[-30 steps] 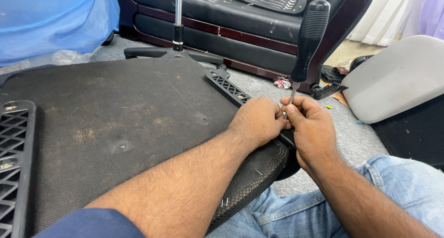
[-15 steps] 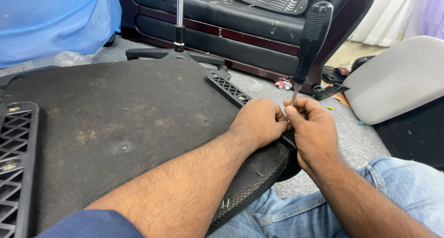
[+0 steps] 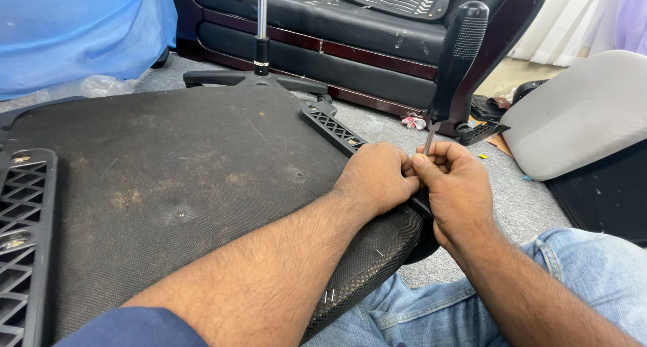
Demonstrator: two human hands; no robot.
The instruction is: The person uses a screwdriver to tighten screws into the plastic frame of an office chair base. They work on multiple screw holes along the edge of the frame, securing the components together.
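The left hand (image 3: 377, 178) is curled into a loose fist at the edge of the chair seat (image 3: 168, 178). The right hand (image 3: 455, 188) sits right beside it, touching it, fingers pinched together. Both forearms stretch forward.

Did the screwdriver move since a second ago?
No, the screwdriver keeps its tilt, handle against the sofa's right end, shaft between both hands at the seat's edge.

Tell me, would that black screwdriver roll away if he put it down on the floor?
Probably a little. The screwdriver has a rounded black handle, so it could roll, though its ribbed grip might slow it. It looks stiff, with a thin metal shaft. Right now both the left hand and right hand steady it upright.
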